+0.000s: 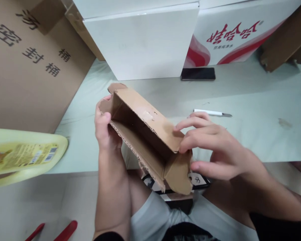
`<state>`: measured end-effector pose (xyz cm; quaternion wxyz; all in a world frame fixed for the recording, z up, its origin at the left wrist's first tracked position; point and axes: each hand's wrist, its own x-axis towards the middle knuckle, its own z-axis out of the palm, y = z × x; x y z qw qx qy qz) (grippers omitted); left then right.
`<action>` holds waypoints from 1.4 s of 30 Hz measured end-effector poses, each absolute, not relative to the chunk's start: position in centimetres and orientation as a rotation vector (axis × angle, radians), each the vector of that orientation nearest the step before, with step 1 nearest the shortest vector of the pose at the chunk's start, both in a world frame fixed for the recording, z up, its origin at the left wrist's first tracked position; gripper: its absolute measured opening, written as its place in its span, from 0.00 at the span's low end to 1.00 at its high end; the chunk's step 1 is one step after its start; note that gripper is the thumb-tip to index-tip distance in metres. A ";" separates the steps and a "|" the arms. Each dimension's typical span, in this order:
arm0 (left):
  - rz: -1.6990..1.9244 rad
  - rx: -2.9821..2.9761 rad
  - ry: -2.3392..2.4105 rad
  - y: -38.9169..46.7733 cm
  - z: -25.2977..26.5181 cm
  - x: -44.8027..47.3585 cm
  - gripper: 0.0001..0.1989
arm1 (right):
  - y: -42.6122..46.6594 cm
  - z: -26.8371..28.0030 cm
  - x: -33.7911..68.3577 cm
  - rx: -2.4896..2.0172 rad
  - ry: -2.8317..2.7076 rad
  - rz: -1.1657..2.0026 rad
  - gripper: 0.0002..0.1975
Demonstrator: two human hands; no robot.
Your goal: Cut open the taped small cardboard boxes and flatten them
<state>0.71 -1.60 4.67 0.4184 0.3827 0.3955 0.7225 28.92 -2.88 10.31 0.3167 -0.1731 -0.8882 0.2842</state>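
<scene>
A small brown cardboard box [150,117] is held tilted above the front of the table, its open side facing up toward me. Its long edges are ragged and torn, and end flaps stick out. My left hand [104,125] grips the box's far left end, thumb on the near edge and fingers behind. At the other end is my right hand [213,147], with fingertips on the upper wall and the thumb by the near flap. Beyond that hand lies a white-handled craft knife [210,113], its blade pointing right.
White cartons [145,43] stand along the back, with a black phone [198,74] before them. A large cardboard carton [35,73] fills the left, and a yellow bottle [27,154] is nearer. Brown cardboard [281,43] stands back right. Red handles [66,231] show below left.
</scene>
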 end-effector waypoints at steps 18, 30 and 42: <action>1.721 1.154 1.250 -2.0 4.6 1.5 0.32 | -1.3 7.6 31.0 -0.778 -2.112 0.966 0.21; 1.762 1.131 1.254 -1.7 3.8 1.8 0.34 | -0.2 3.4 28.4 -0.712 -2.067 0.711 0.26; 1.719 1.216 1.378 -1.6 3.0 1.5 0.26 | -0.3 2.6 27.5 -0.773 -1.709 0.464 0.31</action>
